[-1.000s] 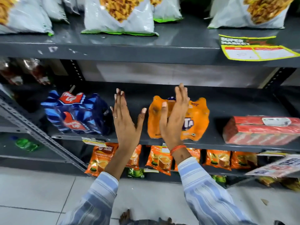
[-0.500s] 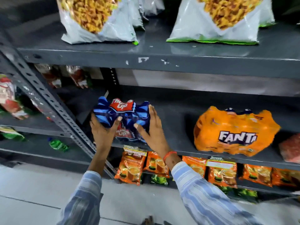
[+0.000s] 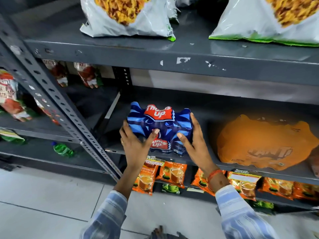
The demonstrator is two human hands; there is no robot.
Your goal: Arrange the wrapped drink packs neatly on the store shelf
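On the grey metal shelf (image 3: pixel 241 107), our left hand (image 3: pixel 136 145) and right hand (image 3: pixel 195 144) clasp the blue Thums Up drink pack (image 3: pixel 160 125) from either side, fingers spread against its wrap. It sits at the shelf's front edge. Just right lies an orange Fanta drink pack (image 3: pixel 262 144), blurred.

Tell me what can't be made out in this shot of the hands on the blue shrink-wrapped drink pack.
- Head view: the blue shrink-wrapped drink pack's lower side faces, covered by the left hand and right hand.
- Orange shrink-wrapped drink pack: its printed lettering is smeared by motion blur.
- White snack bag on the top grey metal shelf: cut off by the top and right edges.
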